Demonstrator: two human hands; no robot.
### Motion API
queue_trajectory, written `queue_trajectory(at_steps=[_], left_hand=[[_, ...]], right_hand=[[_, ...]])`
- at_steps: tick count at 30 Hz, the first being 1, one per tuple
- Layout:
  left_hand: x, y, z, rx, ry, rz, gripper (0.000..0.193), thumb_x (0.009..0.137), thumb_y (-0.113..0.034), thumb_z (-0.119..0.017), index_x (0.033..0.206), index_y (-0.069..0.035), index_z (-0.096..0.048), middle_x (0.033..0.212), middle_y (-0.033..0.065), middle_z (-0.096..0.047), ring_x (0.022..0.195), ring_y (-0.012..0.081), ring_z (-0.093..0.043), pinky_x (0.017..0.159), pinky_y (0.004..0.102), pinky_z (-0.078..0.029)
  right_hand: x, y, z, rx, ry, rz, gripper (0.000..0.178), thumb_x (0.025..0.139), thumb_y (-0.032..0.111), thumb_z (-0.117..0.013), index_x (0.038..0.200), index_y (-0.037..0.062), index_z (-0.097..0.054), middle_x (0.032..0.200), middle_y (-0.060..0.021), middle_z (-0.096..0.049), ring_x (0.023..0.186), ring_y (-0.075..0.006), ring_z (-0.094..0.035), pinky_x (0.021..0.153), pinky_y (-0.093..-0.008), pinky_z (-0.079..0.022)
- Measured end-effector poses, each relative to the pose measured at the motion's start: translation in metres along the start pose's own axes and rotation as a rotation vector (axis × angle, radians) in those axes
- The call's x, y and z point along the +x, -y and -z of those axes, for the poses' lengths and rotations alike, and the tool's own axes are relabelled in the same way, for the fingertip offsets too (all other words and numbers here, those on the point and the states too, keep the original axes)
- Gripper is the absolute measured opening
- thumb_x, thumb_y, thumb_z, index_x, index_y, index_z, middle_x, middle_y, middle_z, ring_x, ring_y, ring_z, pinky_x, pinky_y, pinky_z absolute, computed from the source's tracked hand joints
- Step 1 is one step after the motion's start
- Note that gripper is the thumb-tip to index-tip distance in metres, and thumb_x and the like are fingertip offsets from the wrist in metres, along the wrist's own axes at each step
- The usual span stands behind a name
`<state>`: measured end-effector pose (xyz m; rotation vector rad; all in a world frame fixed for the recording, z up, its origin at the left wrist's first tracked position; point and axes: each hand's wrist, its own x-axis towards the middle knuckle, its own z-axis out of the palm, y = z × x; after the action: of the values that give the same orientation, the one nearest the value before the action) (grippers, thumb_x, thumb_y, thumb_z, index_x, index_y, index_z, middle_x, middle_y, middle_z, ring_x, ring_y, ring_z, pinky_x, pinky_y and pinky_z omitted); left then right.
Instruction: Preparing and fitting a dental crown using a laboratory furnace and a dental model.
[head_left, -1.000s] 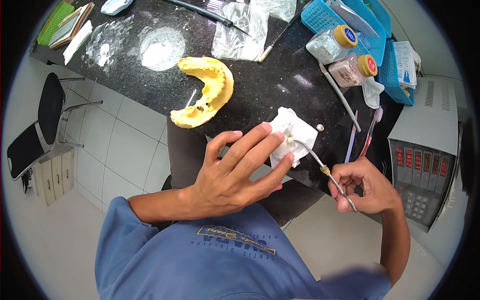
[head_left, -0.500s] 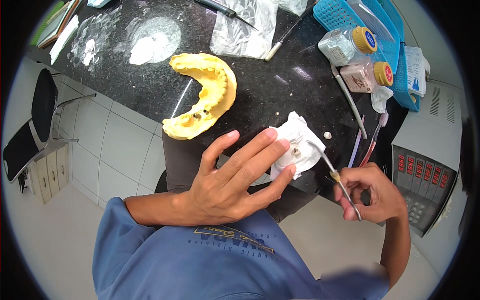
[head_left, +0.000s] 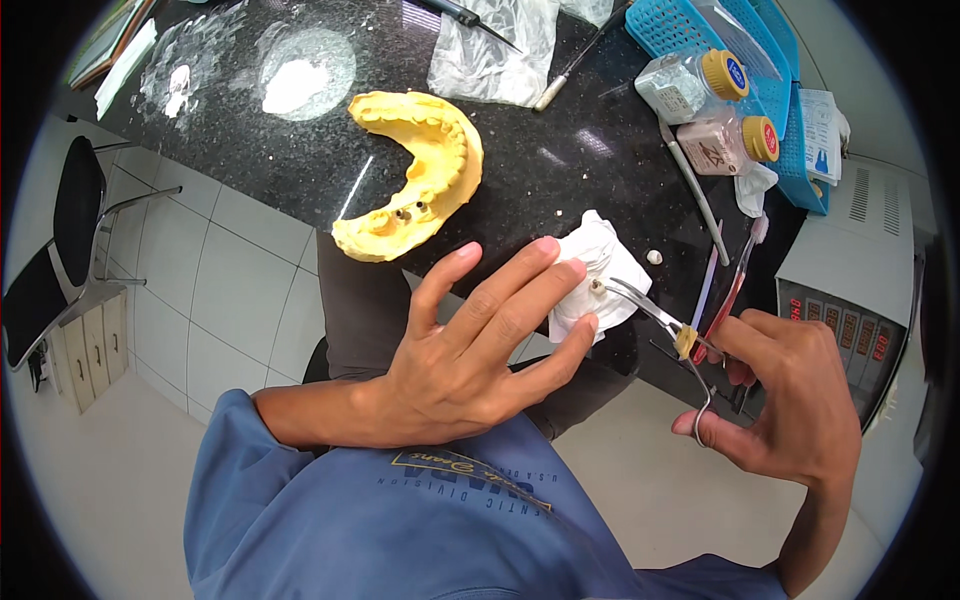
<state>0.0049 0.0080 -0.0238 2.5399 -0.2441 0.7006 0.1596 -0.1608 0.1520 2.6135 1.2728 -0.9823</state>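
Note:
My left hand (head_left: 490,345) is spread, its fingertips on the near edge of a crumpled white tissue (head_left: 622,262). On that tissue lies a small tooth-like piece with a dark hole (head_left: 598,286), between my left fingers and the forceps tips. In my right hand (head_left: 790,390) are curved metal forceps (head_left: 655,311) with a yellowish wrap near the joint. My thumb is in one ring of the handle; the other fingers are bent and partly hidden. The forceps tips are parted beside the small piece. Left of the tissue stands a yellow dental arch model (head_left: 455,165) with dark holes.
A small white crown-like piece (head_left: 654,257) lies right of the tissue. Beyond are two yellow-lidded jars (head_left: 680,88), a blue basket (head_left: 670,28), a grey rod (head_left: 695,190) and a red-handled brush (head_left: 742,270). White powder (head_left: 297,88) sits far left; a display unit (head_left: 850,275) stands right.
My right hand has moved rightward and turned, and the forceps have opened, their tips now next to the small piece. My left hand stays on the tissue. The whole view has shifted slightly.

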Motion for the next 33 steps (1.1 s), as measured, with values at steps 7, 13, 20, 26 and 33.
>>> queue_trajectory(at_steps=[7,13,20,26,33], left_hand=[[-0.001,0.000,0.000,-0.016,0.013,0.008,0.052,0.067,-0.030,-0.079,0.117,-0.025,-0.066,0.132,0.0107,-0.054,0.122,0.0266,-0.056,0.112,0.0470,-0.019],[-0.001,0.001,-0.001,-0.026,-0.004,0.013,0.052,0.066,-0.030,-0.078,0.116,-0.025,-0.066,0.132,0.0091,-0.054,0.122,0.0257,-0.055,0.112,0.0463,-0.020],[-0.002,0.001,-0.004,-0.034,-0.019,0.015,0.051,0.066,-0.031,-0.077,0.115,-0.026,-0.067,0.130,0.0071,-0.055,0.121,0.0244,-0.055,0.111,0.0457,-0.021],[-0.002,0.000,-0.004,-0.044,-0.039,0.027,0.049,0.067,-0.031,-0.076,0.114,-0.026,-0.067,0.128,0.0060,-0.056,0.120,0.0238,-0.055,0.110,0.0458,-0.022],[-0.003,0.001,-0.007,-0.038,-0.056,0.022,0.044,0.069,-0.031,-0.076,0.112,-0.026,-0.067,0.128,0.0048,-0.056,0.120,0.0226,-0.055,0.110,0.0454,-0.022]], right_hand=[[0.000,0.015,0.009,-0.115,0.057,-0.017,0.046,0.058,0.033,-0.086,0.087,0.0051,-0.063,0.067,-0.0073,-0.059,0.060,-0.0251,-0.060,0.052,-0.0374,-0.042],[0.001,0.025,0.013,-0.187,0.077,-0.058,0.045,0.060,0.032,-0.085,0.088,0.0044,-0.063,0.067,-0.0079,-0.058,0.062,-0.0266,-0.060,0.054,-0.0389,-0.042],[0.004,0.036,0.019,-0.252,0.120,-0.106,0.043,0.061,0.029,-0.085,0.089,0.0035,-0.064,0.067,-0.0096,-0.058,0.066,-0.0287,-0.061,0.057,-0.0409,-0.043],[0.004,0.041,0.022,-0.240,0.163,-0.126,0.041,0.061,0.029,-0.085,0.087,0.0037,-0.064,0.065,-0.0092,-0.058,0.065,-0.0292,-0.061,0.056,-0.0418,-0.043],[0.004,0.039,0.018,-0.194,0.197,-0.120,0.040,0.065,0.030,-0.083,0.082,0.0030,-0.061,0.065,-0.0109,-0.059,0.062,-0.0317,-0.060,0.055,-0.0434,-0.042]])
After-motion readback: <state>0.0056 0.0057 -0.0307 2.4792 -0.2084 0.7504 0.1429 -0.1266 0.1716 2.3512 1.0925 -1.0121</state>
